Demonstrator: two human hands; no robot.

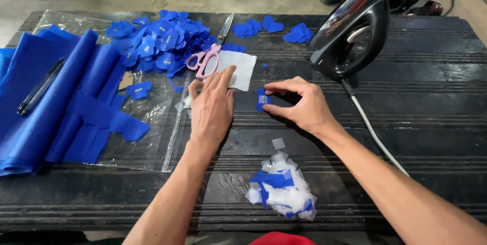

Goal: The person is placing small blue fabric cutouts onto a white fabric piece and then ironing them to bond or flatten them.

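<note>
A dark ribbed table (431, 123) fills the view. On its left side lie long folded sheets of blue cloth (56, 98), running from the near left edge away toward the far side, with a dark pen (40, 86) resting on them. Beside them a clear plastic sheet (147, 138) covers the table, and at its far end sits a heap of small blue cut pieces (157, 44). A black iron (352, 31) stands tilted on the far right, its white cord (375, 136) trailing toward the near edge. Pink-handled scissors (208, 54) lie with the blades pointing away, partly over a white paper square (238, 67). Near the front edge is a pile of white and blue scraps (281, 189).

The left hand (210, 105) lies flat, palm down, fingers straight and close together, the tips touching the near edge of the white paper square; it grips nothing.

The right hand (302, 105) is curled, its thumb and forefinger drawn close and pinching the right side of a small blue piece (262, 99), which lies on the table between the two hands, just below the white square. The piece is bright blue with a small pale patch at its middle; its long axis runs roughly away from the person. Its exact outline is partly hidden by the fingers.
</note>
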